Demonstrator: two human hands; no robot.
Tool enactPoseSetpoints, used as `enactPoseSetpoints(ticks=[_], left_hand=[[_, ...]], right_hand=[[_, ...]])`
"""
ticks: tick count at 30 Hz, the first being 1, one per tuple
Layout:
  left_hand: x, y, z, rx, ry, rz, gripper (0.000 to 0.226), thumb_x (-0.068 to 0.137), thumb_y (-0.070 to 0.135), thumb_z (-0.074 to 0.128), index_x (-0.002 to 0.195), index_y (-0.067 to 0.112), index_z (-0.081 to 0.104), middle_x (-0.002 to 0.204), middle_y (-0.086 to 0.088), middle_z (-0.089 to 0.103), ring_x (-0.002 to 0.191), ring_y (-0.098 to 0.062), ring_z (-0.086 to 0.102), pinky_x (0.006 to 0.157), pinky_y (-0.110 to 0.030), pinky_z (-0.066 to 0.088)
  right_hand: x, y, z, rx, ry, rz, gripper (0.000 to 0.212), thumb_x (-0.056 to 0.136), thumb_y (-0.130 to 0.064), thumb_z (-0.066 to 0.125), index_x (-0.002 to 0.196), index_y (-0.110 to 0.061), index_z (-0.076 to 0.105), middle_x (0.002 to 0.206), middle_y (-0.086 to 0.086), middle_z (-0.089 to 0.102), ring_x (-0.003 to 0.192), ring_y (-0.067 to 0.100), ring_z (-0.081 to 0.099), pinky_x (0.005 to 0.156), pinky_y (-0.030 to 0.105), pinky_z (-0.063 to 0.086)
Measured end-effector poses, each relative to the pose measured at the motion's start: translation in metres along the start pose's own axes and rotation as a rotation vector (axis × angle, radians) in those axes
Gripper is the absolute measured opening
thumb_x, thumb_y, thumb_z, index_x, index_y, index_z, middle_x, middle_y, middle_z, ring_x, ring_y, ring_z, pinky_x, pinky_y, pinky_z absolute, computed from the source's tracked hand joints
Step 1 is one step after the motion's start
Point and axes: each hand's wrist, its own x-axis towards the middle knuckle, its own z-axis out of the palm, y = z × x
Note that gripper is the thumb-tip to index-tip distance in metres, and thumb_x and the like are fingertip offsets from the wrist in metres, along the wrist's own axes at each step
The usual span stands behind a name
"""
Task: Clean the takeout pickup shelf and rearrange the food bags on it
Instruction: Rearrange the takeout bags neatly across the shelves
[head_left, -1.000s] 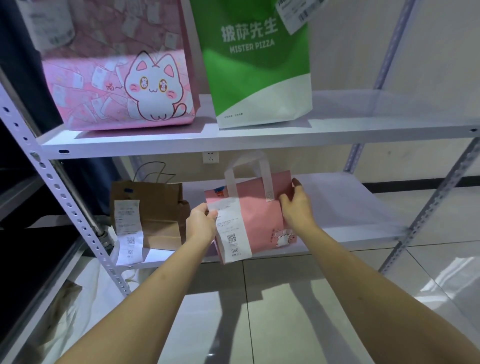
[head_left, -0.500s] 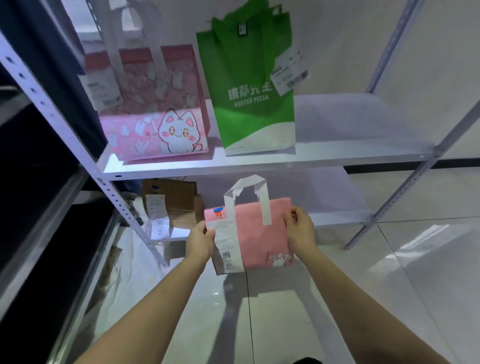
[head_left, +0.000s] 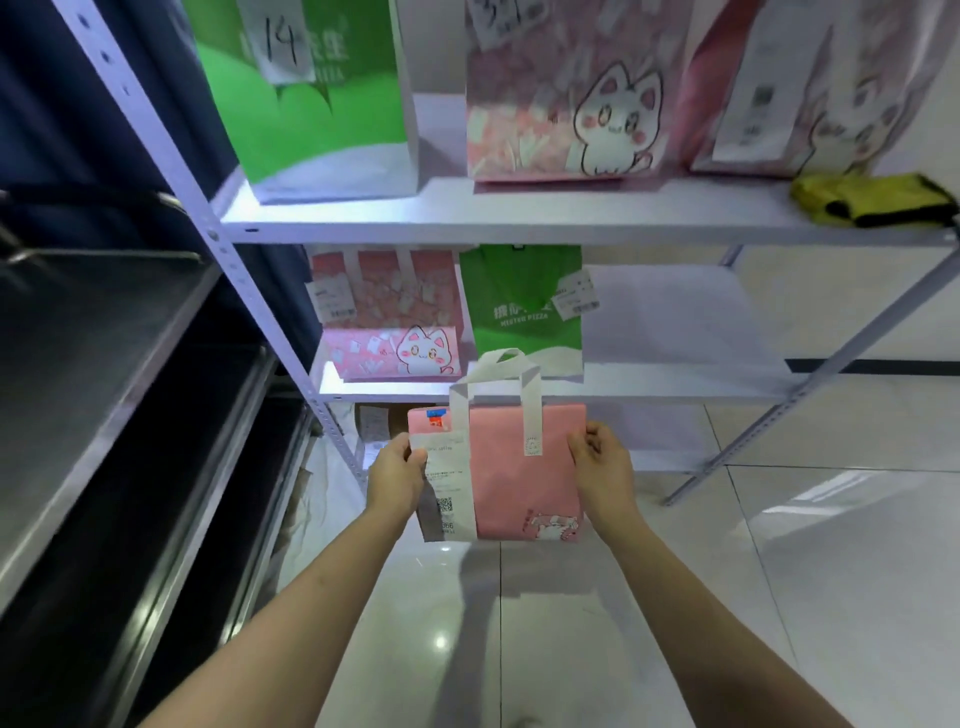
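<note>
Pink bag (head_left: 524, 478) pinched at both side edges, clear of every shelf board and out over the floor in front of the rack; left hand (head_left: 397, 480) with fingers curled round the left edge and thumb pressed on the long white receipt (head_left: 447, 488) hanging down the front, right hand (head_left: 602, 467) with fingertips and thumb nipping the right edge. White handles (head_left: 496, 395) standing upright above the fingers, overlapping the front lip of the middle shelf (head_left: 675, 387). Beyond the fingers on that shelf: cat-print pink bag (head_left: 389, 332) toward the left, green pizza bag (head_left: 524, 312) just beside it, bare white board past the right fingertips. Higher still, on the top shelf (head_left: 519, 223): large green bag (head_left: 311, 104) marked 14, second cat bag (head_left: 566, 98), third pink bag (head_left: 795, 93) at the far right with its print partly blurred, and near it a crumpled yellow cloth (head_left: 872, 200). Below and behind the left knuckles, brown bag (head_left: 382, 421) half hidden on the lowest level. Judging by this, rearranging partway through: several bags lined up already, one in transit and not yet set down, open board on the middle level a likely landing place. Wiping impossible to rate from here; cloth lying idle, boards looking clean though glare hides detail
</note>
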Motion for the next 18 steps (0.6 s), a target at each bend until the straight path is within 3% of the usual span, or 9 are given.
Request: enactPoseSetpoints(ticks=[2,4,6,8,12,18], left_hand=[[-0.006,0.018,-0.011,-0.002,0.012,-0.002,0.019,0.103,0.011,0.047,0.104,0.013,0.066,0.097,-0.006,0.073,0.09,-0.026,0.068,0.074,-0.036,0.055],[-0.01,0.033,-0.018,-0.012,0.018,0.001,0.019,0.104,0.012,0.047,0.105,0.012,0.065,0.097,-0.006,0.072,0.087,-0.022,0.067,0.068,-0.032,0.053],[-0.013,0.043,-0.021,-0.03,0.019,0.007,0.019,0.105,0.012,0.047,0.103,0.013,0.066,0.097,-0.003,0.073,0.091,-0.022,0.068,0.07,-0.033,0.056],[-0.014,0.05,-0.023,-0.027,0.019,0.001,0.019,0.104,0.013,0.047,0.098,0.018,0.065,0.097,-0.002,0.073,0.092,-0.024,0.069,0.076,-0.039,0.058],[-0.013,0.057,-0.02,-0.019,0.014,-0.004,0.02,0.103,0.013,0.048,0.093,0.021,0.063,0.093,-0.004,0.073,0.081,-0.024,0.066,0.064,-0.034,0.052],[0.001,0.052,-0.027,-0.048,0.022,-0.003,0.018,0.102,0.012,0.051,0.094,0.019,0.066,0.091,-0.002,0.073,0.081,-0.026,0.067,0.059,-0.033,0.051]], right_hand=[[-0.004,-0.023,-0.004,0.023,-0.007,-0.007,0.004,0.103,-0.027,0.058,0.101,-0.027,0.062,0.104,0.007,0.07,0.091,0.024,0.066,0.083,0.047,0.056],[-0.004,-0.039,-0.007,0.053,-0.014,-0.014,0.004,0.103,-0.028,0.059,0.105,-0.027,0.063,0.105,0.001,0.071,0.096,0.019,0.067,0.081,0.039,0.056],[-0.002,-0.05,-0.011,0.066,-0.023,-0.02,0.006,0.103,-0.03,0.06,0.105,-0.027,0.064,0.104,-0.003,0.071,0.099,0.019,0.068,0.081,0.034,0.057],[0.001,-0.058,-0.013,0.059,-0.025,-0.038,0.009,0.103,-0.032,0.059,0.106,-0.025,0.064,0.103,-0.004,0.071,0.099,0.02,0.068,0.082,0.037,0.057],[0.008,-0.065,-0.015,0.067,-0.02,-0.064,0.009,0.104,-0.032,0.058,0.111,-0.028,0.062,0.107,-0.004,0.07,0.101,0.02,0.067,0.085,0.042,0.057],[0.016,-0.068,-0.003,0.032,-0.009,-0.071,0.011,0.103,-0.021,0.058,0.099,-0.031,0.063,0.098,-0.003,0.069,0.09,0.019,0.064,0.084,0.045,0.055]])
